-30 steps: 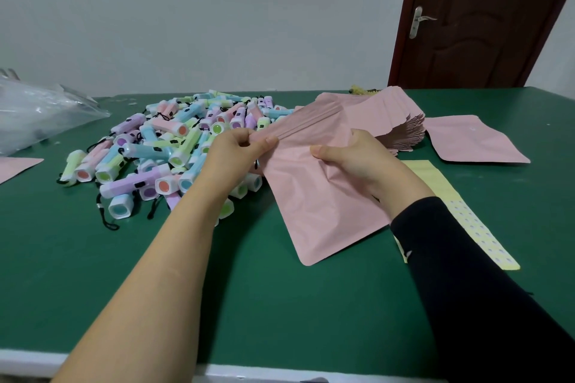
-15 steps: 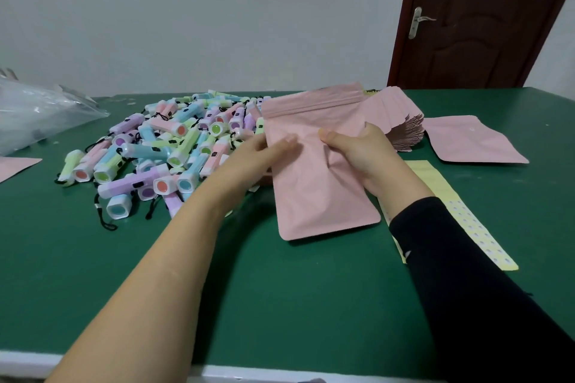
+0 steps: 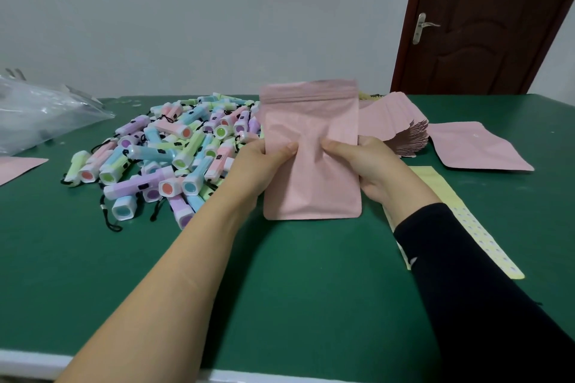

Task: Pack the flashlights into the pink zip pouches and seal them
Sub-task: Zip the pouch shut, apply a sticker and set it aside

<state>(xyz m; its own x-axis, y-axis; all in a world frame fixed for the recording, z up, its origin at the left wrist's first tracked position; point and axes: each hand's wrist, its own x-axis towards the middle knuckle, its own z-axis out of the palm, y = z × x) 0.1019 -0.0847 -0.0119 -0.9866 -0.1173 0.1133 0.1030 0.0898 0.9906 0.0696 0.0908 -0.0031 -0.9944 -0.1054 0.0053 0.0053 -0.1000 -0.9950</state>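
Both hands hold one pink pouch [image 3: 311, 149] upright over the middle of the green bench [image 3: 311, 305], with its zip strip at the top and its rounded bottom corners low. Whether the bottom edge touches the bench cannot be told. The left hand [image 3: 258, 164] grips the pouch's left edge about halfway up, thumb pressed on the front and fingers curled round behind, out of sight. The right hand [image 3: 373, 168], coming out of a black sleeve [image 3: 466, 289], grips the right edge at the same height in the same way. The two thumbs point toward each other, and the pink sheet is creased between them. Whether the pouch's mouth is open or zipped cannot be told. Just left of the pouch and behind the left hand lies a loose heap of flashlights [image 3: 174, 152] in pastel pink, blue, green and purple, with white heads and black wrist cords. Behind the right hand is a fanned stack of pouches [image 3: 401, 124], and a single pouch [image 3: 476, 149] lies flat farther right. A yellow sheet of stickers [image 3: 473, 227] lies partly under the right forearm. A clear plastic bag [image 3: 40, 115] sits at the far left, with a pink corner [image 3: 15, 166] of something flat near it. A dark brown door [image 3: 485, 24] stands behind the bench.
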